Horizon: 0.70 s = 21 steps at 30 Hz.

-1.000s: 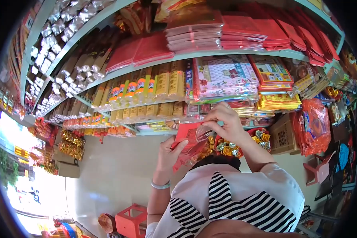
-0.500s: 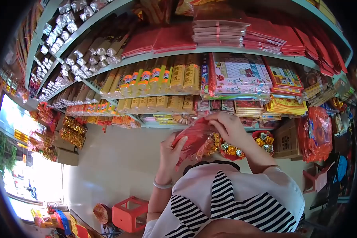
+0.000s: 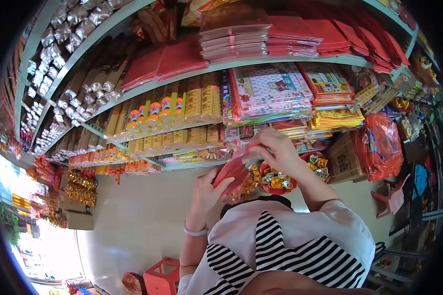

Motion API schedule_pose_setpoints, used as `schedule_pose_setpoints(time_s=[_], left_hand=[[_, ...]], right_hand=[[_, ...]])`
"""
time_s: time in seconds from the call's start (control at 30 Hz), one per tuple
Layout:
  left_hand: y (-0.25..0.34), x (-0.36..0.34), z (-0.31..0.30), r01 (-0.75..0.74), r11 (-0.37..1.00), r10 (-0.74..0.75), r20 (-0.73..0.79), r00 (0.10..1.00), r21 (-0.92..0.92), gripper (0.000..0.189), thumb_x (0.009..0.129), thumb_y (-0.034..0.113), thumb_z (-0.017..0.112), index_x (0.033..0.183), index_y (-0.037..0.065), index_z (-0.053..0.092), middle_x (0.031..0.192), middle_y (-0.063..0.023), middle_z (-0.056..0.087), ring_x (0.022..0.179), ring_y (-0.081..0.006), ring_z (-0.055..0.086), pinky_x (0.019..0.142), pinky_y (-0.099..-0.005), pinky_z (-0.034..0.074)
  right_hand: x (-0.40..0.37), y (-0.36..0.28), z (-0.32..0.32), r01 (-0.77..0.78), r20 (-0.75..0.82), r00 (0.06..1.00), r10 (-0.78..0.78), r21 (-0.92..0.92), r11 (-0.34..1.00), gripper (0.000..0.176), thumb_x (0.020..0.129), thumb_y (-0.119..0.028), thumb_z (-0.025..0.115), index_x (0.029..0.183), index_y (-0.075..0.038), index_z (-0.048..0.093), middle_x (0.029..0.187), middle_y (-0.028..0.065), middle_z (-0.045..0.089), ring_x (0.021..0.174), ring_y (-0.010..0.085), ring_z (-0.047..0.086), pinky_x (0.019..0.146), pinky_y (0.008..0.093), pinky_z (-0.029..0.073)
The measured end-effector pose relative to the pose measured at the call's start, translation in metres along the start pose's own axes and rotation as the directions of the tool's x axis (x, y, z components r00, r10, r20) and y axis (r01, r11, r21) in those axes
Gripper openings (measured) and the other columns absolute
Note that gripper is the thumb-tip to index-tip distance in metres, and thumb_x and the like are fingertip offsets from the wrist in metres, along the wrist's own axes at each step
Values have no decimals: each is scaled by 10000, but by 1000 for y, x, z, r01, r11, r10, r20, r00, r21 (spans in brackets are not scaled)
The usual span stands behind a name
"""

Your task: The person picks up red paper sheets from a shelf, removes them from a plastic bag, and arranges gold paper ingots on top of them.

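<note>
Fingers [image 3: 262, 143] of the right hand [image 3: 281, 153] are pinched together on the top edge of a red packet [image 3: 234, 172]. The left hand [image 3: 206, 189] cups the packet from below, its fingers [image 3: 225, 183] closed against the lower side. The packet sits between the two hands at chest height, clear of the shelves and not resting on anything.

Behind the hands runs a long wall of shelving [image 3: 261, 66]. It carries stacks of red paper [image 3: 300, 34] on the upper level. Below these stand yellow boxes [image 3: 197, 103] in upright rows, with printed sheet packs [image 3: 270, 91] beside them. To the right hangs a bulging red plastic bag [image 3: 381, 147], and a red stool [image 3: 160, 278] stands on the floor lower down. Just beyond the packet is a red bowl of gold foil pieces [image 3: 275, 179]. A pale bracelet [image 3: 196, 230] circles the left wrist.

By the look of the grip, the step in hand is working at the packet's clear wrapper near its top, either opening it or drawing something from it. I cannot tell which. A next move here calls for a steady hold from the left hand while the right pulls gently, since the film is thin and could tear.
</note>
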<state>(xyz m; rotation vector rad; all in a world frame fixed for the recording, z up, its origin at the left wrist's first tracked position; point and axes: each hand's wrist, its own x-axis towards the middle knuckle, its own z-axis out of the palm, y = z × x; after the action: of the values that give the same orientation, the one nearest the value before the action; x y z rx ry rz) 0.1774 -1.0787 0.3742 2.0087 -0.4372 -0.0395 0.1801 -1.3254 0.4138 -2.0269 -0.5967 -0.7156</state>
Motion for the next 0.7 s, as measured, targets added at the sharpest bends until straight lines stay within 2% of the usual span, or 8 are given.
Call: schedule_pose_setpoints(time_s=[0.3,0.33,0.4,0.5,0.53,0.57,0.67,0.7], left_hand=[[-11,20,33,16,999,-10,99,995,-52,180,848,161,697,848,-11,648,652,-44,621,512,-130,456,493,-268,408],[-9,24,36,25,997,-15,127,992,-72,176,855,160,689,867,-11,649,670,-43,630,521,-126,465,498,-263,411],[-2,37,41,21,995,-6,156,988,-96,174,862,159,681,886,-10,650,689,-41,638,529,-121,473,502,-257,415],[8,55,46,111,949,-63,168,984,-295,145,908,130,621,1000,23,654,736,-9,625,590,-82,498,532,-200,401],[10,56,45,146,922,-94,159,983,-358,153,923,120,601,1037,34,655,751,2,620,611,-68,506,542,-181,397],[8,56,44,148,919,-108,128,986,-366,153,923,120,601,1037,34,655,751,2,620,611,-68,506,542,-181,397],[-17,44,37,182,798,-239,-24,971,-575,161,948,153,565,1052,57,643,758,18,591,609,-54,482,526,-177,377],[-29,30,31,166,747,-297,-99,950,-644,165,956,163,553,1057,65,638,761,23,581,609,-50,474,520,-176,371]], right_hand=[[-7,14,-78,-288,-202,943,266,-89,953,77,821,-17,665,882,-14,618,729,35,593,578,151,499,565,256,406],[-9,18,-87,-279,-312,919,241,-81,957,72,824,-9,660,880,-14,614,724,29,591,583,142,494,559,254,399],[-14,23,-111,-269,-476,862,175,-137,953,80,835,2,653,896,-19,604,747,16,595,606,122,488,576,244,399],[-37,49,-168,-395,-772,633,62,-253,883,74,900,-30,599,974,-30,605,856,-7,587,725,95,485,678,234,411],[-46,49,-185,-353,-781,606,151,-94,931,89,924,-53,576,1008,-34,601,886,-12,586,763,76,479,712,222,406],[-58,52,-199,-409,-807,554,204,-50,911,93,935,-76,567,1011,-38,605,884,-17,582,779,68,473,730,217,402],[-80,67,-211,-447,-773,575,268,-22,894,232,952,-154,579,1111,15,590,998,40,611,876,103,519,825,236,424],[-96,89,-210,-530,-733,564,382,33,847,325,951,-192,593,1177,41,568,1072,75,618,933,129,541,868,248,428]])
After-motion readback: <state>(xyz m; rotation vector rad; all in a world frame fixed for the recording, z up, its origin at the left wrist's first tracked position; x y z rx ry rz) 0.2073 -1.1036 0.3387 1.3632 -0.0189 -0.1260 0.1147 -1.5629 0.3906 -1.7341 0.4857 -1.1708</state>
